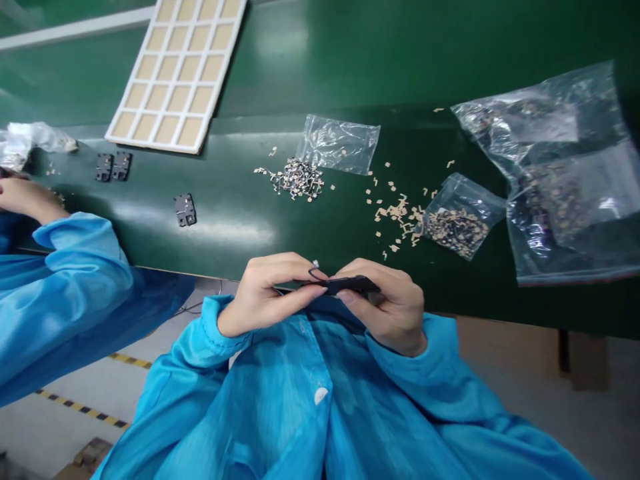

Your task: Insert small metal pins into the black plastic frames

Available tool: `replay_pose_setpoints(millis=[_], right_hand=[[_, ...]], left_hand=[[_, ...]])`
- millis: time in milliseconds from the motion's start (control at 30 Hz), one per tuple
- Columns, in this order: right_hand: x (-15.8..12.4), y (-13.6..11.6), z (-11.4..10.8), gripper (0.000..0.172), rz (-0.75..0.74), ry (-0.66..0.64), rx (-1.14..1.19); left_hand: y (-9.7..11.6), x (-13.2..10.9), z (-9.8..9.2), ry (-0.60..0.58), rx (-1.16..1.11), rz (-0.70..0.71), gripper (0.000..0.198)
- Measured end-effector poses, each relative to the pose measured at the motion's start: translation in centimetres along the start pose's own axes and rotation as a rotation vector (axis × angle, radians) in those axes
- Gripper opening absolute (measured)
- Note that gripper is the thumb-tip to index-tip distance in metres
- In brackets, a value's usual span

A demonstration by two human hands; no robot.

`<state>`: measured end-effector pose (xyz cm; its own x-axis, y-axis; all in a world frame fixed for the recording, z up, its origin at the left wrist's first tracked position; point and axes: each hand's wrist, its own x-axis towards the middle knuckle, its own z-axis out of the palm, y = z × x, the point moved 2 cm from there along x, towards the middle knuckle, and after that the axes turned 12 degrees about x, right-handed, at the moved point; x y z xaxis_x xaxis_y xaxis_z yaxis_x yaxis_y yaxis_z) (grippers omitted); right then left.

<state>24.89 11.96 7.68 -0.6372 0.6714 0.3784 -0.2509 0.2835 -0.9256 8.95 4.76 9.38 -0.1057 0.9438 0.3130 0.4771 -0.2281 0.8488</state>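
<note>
My left hand (265, 293) and my right hand (387, 303) meet close to my chest, just below the near edge of the green table (280, 80). Both are closed on one small black plastic part (347, 285), held flat between the fingertips. The left fingers pinch its left end, and the right fingers wrap its right end and hide part of it. A tiny pale piece (315, 264) shows just above the left fingertips. Both sleeves are blue.
On the table lie a pile of small metal pieces (297, 179) by a clear bag (340, 143), tan bits (397, 213) spilling from another bag (460, 220), larger bags (560, 173), black parts (185, 209) (113, 167) and a white grid tray (177, 70). A co-worker's hand (25, 197) works at the left.
</note>
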Motion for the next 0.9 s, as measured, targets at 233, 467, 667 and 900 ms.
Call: replay_pose_setpoints(millis=[233,467,667,900], right_hand=[[-0.4,-0.4,0.2,0.019,0.243,0.068,0.008],[-1.1,0.2,0.7,0.013,0.463,0.132,0.272],[-1.5,0.2,0.4,0.042,0.489,0.096,0.337],[-1.2,0.8,-0.5,0.056,0.48,-0.066,0.452]], left_hand=[[-0.4,-0.3,0.4,0.112,-0.021,0.063,0.008],[0.0,-0.3,0.2,0.171,0.051,0.135,0.006],[0.3,-0.5,0.0,0.136,0.188,0.177,0.009],[0.5,-0.4,-0.1,0.035,0.306,0.268,0.01]])
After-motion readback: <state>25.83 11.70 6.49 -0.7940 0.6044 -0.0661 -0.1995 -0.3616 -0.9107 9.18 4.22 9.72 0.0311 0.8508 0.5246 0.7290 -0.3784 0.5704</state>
